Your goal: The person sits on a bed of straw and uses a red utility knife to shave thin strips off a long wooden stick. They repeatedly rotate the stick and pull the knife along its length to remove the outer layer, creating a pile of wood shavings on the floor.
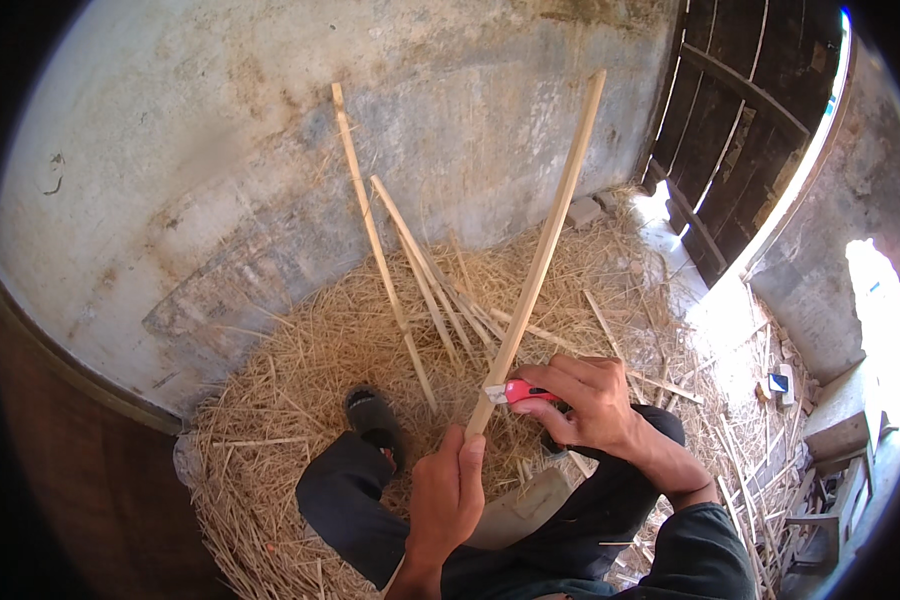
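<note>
A long, pale wooden strip (550, 230) slants up and away from me, its far end high in front of the wall. Its lower part is gripped by my left hand (446, 497), with the thumb lying along the strip. My right hand (590, 402) is closed round a red utility knife (526, 391). The knife's blade end touches the strip, or lies right against it, a little above my left hand. Below the left hand, the strip's near end is mostly hidden.
Several similar strips lean on the wall or lie on the straw-like shavings (300, 400), one of them a tall strip (370, 235). A stained wall (220, 200) stands ahead. At the right are a dark plank door (735, 120) and a wooden frame (830, 510). A dark sandal (375, 420) is on my foot.
</note>
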`<state>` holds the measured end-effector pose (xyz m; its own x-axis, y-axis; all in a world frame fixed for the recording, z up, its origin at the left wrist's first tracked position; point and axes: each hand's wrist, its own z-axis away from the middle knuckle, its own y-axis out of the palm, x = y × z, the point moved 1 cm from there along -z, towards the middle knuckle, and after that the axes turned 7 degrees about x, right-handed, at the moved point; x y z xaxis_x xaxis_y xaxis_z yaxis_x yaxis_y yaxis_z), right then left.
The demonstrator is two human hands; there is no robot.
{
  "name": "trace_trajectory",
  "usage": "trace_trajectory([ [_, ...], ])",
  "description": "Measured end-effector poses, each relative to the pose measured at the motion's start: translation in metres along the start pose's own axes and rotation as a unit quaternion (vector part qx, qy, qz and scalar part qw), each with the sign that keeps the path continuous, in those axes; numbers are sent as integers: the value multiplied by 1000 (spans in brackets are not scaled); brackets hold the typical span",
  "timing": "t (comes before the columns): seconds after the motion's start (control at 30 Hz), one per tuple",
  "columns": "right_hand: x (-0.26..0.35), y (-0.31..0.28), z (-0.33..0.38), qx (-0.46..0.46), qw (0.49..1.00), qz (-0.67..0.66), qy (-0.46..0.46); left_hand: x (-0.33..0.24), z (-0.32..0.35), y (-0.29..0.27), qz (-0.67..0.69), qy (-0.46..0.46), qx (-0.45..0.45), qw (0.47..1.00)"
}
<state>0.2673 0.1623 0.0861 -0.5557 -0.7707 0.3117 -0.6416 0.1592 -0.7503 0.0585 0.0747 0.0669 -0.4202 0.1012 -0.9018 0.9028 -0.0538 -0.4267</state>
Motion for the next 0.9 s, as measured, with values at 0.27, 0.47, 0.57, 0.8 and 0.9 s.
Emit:
trace_trajectory([
  [0.27,-15,-7,-10,-25,999,16,27,9,14,-4,-29,-37,27,999],
  [0.47,-46,-3,-8,-92,991,21,92,17,30,-8,-34,-65,53,996],
  [0.57,-67,-38,-22,-149,973,64,165,24,58,-5,-16,-96,69,993],
  [0.8,-117,-64,-30,-174,948,117,239,36,74,-10,-29,-131,94,986],
  [0.9,-176,-82,-28,-225,914,114,318,36,91,-14,-50,-74,70,994],
])
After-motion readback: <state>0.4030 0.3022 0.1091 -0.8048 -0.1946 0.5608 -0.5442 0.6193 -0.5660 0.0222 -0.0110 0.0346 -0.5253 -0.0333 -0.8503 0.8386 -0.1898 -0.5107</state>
